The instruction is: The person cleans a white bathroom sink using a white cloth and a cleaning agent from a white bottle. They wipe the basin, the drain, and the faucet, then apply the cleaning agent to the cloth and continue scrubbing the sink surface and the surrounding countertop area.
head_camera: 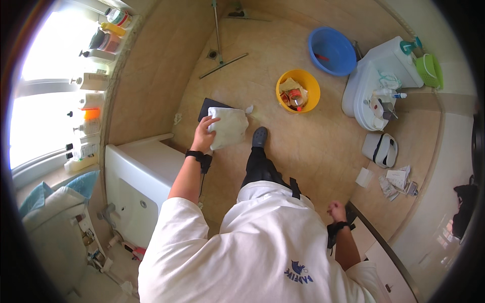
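My left hand (203, 133) grips the left edge of a folded white cloth (229, 128), its fingers on top and the thumb along the edge. Partly behind the cloth lies a dark flat object (207, 105) on the tiled floor. A small white scrap (249, 109) rests just right of the cloth. My right hand (336, 210) hangs low at my right side near a cabinet edge, fingers curled; whether it holds something is too small to tell. Straps with dark devices are on both wrists. One foot in a grey clog (260, 137) stands to the right of the cloth.
A yellow bucket (280, 89) with rubbish and a blue basin (311, 45) stand ahead right, near a toilet (350, 92). A floor squeegee (223, 65) leans ahead. At left are a white sink (125, 163) and a sill with several bottles (94, 81). A cabinet (390, 261) stands behind right.
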The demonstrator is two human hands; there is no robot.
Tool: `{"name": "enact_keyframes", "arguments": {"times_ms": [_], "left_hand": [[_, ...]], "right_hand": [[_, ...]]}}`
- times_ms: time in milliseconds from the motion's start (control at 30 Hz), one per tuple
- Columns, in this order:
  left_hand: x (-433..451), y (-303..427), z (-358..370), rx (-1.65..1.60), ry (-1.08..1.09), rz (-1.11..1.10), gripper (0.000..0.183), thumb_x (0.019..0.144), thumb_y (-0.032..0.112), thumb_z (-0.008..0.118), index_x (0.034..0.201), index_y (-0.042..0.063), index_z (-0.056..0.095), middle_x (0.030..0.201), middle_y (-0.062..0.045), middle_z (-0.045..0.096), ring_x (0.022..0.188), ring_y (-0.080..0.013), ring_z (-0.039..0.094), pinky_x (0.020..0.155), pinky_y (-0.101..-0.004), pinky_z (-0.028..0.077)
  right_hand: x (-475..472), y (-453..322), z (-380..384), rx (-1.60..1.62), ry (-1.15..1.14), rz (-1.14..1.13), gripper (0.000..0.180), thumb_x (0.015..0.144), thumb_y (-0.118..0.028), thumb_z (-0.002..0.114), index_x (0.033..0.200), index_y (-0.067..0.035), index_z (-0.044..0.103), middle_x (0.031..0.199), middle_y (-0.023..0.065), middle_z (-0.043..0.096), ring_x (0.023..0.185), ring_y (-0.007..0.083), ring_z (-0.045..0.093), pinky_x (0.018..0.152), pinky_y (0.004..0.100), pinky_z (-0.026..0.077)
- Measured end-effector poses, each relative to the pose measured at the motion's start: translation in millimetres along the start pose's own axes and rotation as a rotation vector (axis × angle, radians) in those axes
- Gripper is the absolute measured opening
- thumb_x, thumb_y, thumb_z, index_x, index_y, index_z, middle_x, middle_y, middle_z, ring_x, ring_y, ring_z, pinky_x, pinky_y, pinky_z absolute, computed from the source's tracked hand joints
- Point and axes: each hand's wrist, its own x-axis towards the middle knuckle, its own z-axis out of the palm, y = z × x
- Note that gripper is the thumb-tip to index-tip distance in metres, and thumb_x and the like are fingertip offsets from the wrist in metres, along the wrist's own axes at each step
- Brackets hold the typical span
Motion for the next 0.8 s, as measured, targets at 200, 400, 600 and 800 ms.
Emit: {"name": "enact_keyframes", "arguments": {"times_ms": [200,400,600,800], "left_hand": [[0.2,-129.7,-40.6,0.280,0.124,-0.411,0.056,0.073,0.009,0.064,0.129,0.009,0.067,0.156,-0.020,0.038,0.139,-0.0353,0.044,0.112,-0.0385,0.040],[15.9,-178.0,17.1,0.076,0.011,-0.547,0.040,0.086,0.017,0.060,0.122,0.001,0.068,0.102,-0.012,0.072,0.094,-0.0256,0.069,0.083,-0.0352,0.053],[49.1,-82.7,93.4,-0.057,-0.240,-0.661,0.029,0.093,0.014,0.059,0.117,0.003,0.070,0.086,-0.004,0.068,0.070,-0.0142,0.064,0.058,-0.0288,0.049],[108.1,5.5,145.9,-0.036,-0.304,-0.560,0.027,0.094,0.012,0.059,0.117,0.001,0.068,0.089,-0.005,0.068,0.070,-0.0155,0.064,0.060,-0.0298,0.049]], "right_hand": [[14.4,-155.3,29.8,-0.077,-0.010,-0.210,0.017,0.100,-0.016,0.059,0.111,-0.005,0.064,0.087,0.0044,0.066,0.070,0.0145,0.064,0.063,0.0284,0.052],[11.7,-145.2,24.5,-0.208,-0.014,-0.115,0.019,0.098,-0.018,0.060,0.111,-0.005,0.065,0.095,0.0056,0.069,0.071,0.0159,0.067,0.063,0.0284,0.052],[22.5,-102.7,-19.9,-0.159,0.080,-0.022,0.025,0.096,-0.021,0.061,0.108,0.000,0.066,0.091,0.0103,0.071,0.071,0.0191,0.069,0.064,0.0318,0.055],[61.2,-75.8,-64.5,-0.096,0.067,0.193,0.026,0.094,-0.022,0.063,0.109,-0.001,0.067,0.089,0.0102,0.071,0.069,0.0188,0.069,0.059,0.0314,0.054]]}}
